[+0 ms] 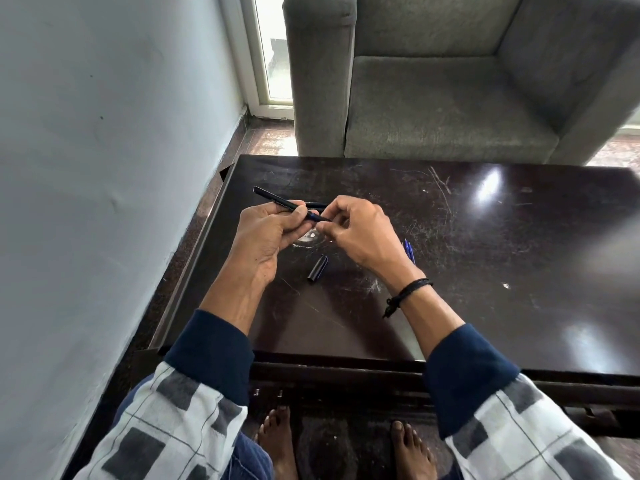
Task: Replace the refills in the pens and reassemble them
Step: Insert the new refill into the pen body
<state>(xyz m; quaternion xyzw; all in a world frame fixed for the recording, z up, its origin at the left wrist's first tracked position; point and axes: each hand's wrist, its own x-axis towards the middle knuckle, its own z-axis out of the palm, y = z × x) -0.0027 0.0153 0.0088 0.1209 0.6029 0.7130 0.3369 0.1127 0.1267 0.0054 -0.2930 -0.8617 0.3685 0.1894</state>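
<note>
Two hands at frame centre, both on one pen. Left hand [266, 233] curled closed around the dark pen barrel [277, 201], which slants up toward the upper left. Right hand [356, 230] pinched shut, thumb and fingertips at the barrel's lower end, where a short blue-black section and fine point [317, 217] show; whether that is the refill tip or a screw-on nose piece cannot be told.

Pen cap [318, 268] lies on the dark table [485, 271] just below the hands, apart from them. Second dark pen-like piece [317, 204] lies on the table behind the hands, mostly hidden. Blue refills [409, 251], at least two, lie right of centre, partly behind the right wrist.

Judgement on progress: first pen is open and mid-work, cap off, tip end being handled. Cannot tell if the piece is going in or coming out, nor whether a new refill is already fitted. Refills remaining on the table suggest most of the job is left: finish this pen, recap it, then treat the other.
</note>
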